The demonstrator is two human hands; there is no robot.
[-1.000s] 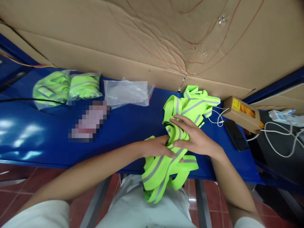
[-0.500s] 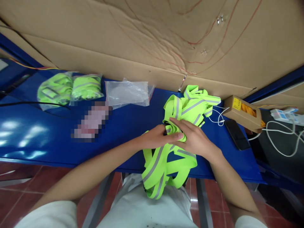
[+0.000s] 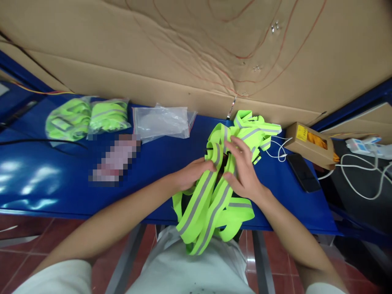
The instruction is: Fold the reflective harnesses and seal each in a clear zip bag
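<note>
Neon-yellow reflective straps (image 3: 200,196) with grey stripes lie bunched at the table's front edge and hang over it towards my lap. My left hand (image 3: 196,173) is closed on a folded bundle of them, thumb on top. Over the strap's right side, my right hand (image 3: 243,171) has its fingers and thumb spread apart, thumb tip against the band. Between the hands the bands part around a dark gap. Another heap of the same straps (image 3: 257,128) lies just beyond, towards the back of the table.
Clear plastic bags (image 3: 162,122) lie flat at the back of the blue table (image 3: 159,159). Left of them are two bagged strap bundles (image 3: 109,114) and a blurred-out pinkish item (image 3: 116,157). At right sit a phone (image 3: 303,172), a cardboard box (image 3: 310,145) and white cables (image 3: 364,194).
My hands have moved apart, the left one leftwards. The right hand's fingers have opened off the bundle they covered. The strap loops between them have spread out.
</note>
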